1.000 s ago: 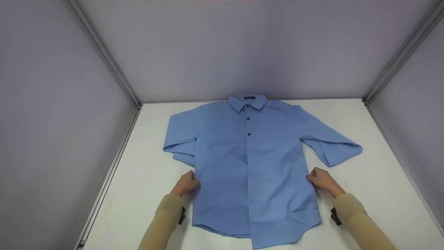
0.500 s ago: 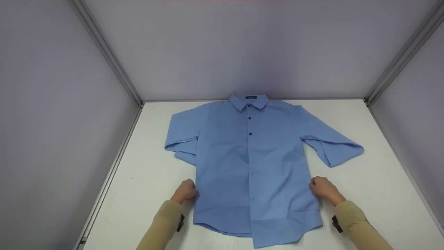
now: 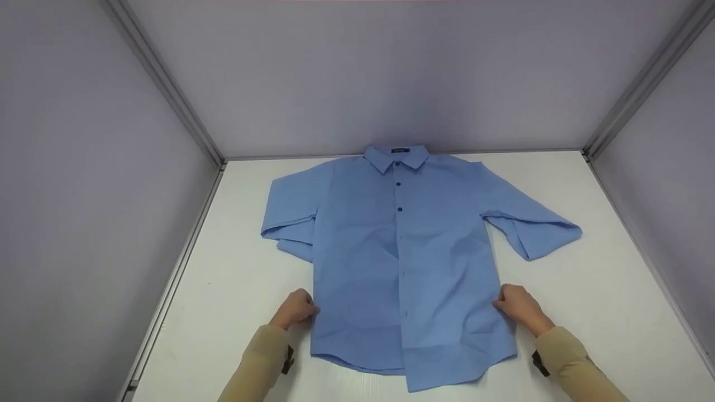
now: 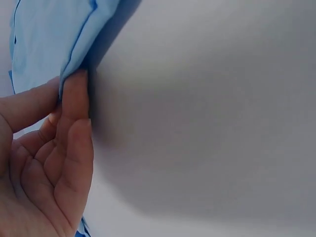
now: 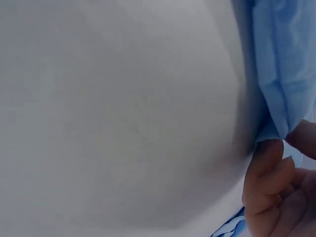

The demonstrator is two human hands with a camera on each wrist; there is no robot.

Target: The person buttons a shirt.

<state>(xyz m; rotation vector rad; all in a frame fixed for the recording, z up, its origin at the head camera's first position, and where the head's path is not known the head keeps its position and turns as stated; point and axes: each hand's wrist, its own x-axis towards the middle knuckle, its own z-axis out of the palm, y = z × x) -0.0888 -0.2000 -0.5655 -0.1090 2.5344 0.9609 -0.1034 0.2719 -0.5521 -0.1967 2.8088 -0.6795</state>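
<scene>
A blue button-up shirt (image 3: 357, 268) lies front up, its collar at the far edge and its hem towards me. Both sleeves are folded back on themselves beside the body. On the left side edge, low down, my left hand (image 3: 296, 307) pinches the cloth; in the left wrist view the thumb and fingers (image 4: 76, 94) have the edge between them. My right hand (image 3: 519, 304) pinches the opposite side edge at about the same height. In the right wrist view, the cloth edge sits between its thumb and index finger (image 5: 266, 155).
The shirt lies on a white table (image 3: 223, 307). Grey panels stand on the left, at the back (image 3: 391, 72) and on the right, with metal rails at their corners. The collar touches or nearly touches the back panel.
Both hands have moved down along the side edges towards the hem and now pinch the shirt lower. The shirt itself lies nearly as before; the head view has shifted slightly.
</scene>
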